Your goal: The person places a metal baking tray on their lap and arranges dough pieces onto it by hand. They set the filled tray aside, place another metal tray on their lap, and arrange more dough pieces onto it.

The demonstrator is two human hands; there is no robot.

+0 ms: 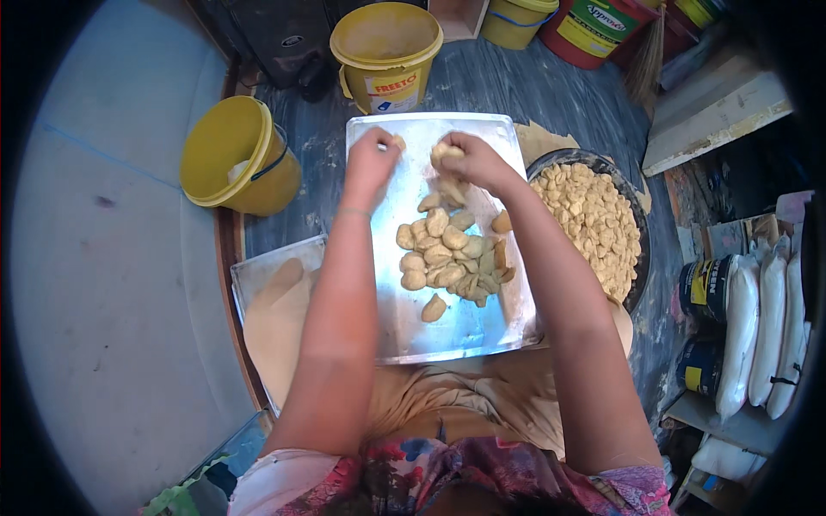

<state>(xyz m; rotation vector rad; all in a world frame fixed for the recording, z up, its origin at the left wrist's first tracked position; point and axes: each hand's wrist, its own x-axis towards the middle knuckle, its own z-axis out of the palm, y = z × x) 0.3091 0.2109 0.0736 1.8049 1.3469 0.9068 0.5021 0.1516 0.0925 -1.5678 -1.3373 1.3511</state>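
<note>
A silvery metal tray (404, 331) lies across my lap. On its middle sits a pile of small, flattened tan dough-like pieces (437, 254), some of them darker in shadow. Over the tray's far left corner my left hand (376, 156) is closed, a tan piece (398, 143) pinched at its fingertips. Toward the far right side, my right hand (475, 161) is curled around a few tan pieces (446, 153). Just below its fingers are more pieces (452, 189), smeared by motion; whether they are falling I cannot tell.
A black round basin (647, 249) heaped with similar pieces stands to the right. Two yellow buckets (275, 185) (387, 52) are beyond the tray and at left. Another metal tray (254, 271) lies at left. White packages (738, 335) fill the right shelf, below a white ledge (714, 112).
</note>
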